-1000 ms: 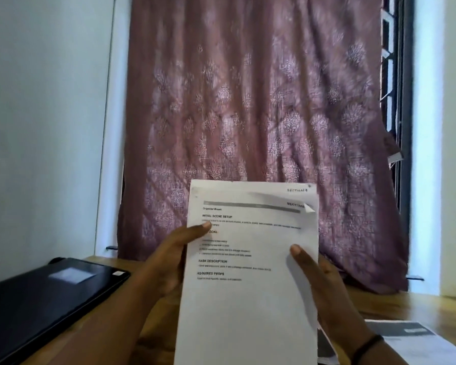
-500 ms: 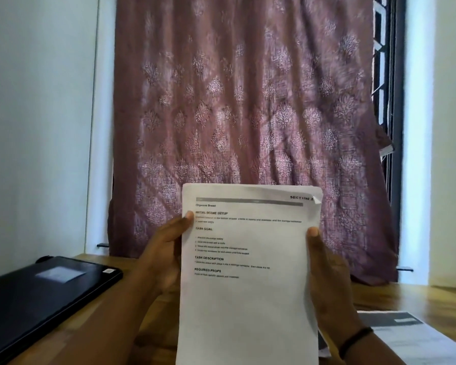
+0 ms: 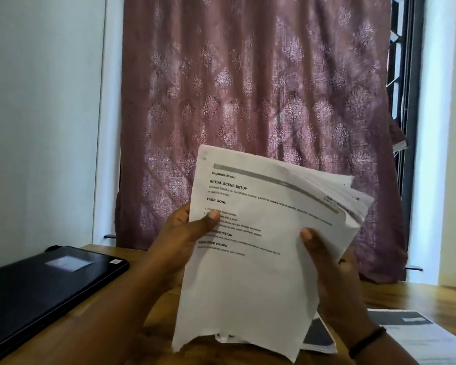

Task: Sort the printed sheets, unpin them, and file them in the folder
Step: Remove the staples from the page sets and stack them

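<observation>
A stack of printed white sheets (image 3: 253, 280) is held upright in front of me, above the wooden table (image 3: 419, 293). The top page reads "Organize Bread". My left hand (image 3: 182, 241) grips the stack's left edge, thumb across the text. My right hand (image 3: 329, 270) grips the right edge, thumb on the front. The sheets fan apart at the upper right corner. No pin is visible. A black folder (image 3: 45, 288) lies closed on the table at the left.
More printed sheets (image 3: 416, 335) lie on the table at the lower right, partly under the held stack. A maroon patterned curtain (image 3: 248, 101) hangs behind the table. White wall stands at the left, a window frame at the right.
The stack has tilted clockwise and its upper right corner has fanned open. My left thumb has slid down onto the text and my right thumb sits lower on the page.
</observation>
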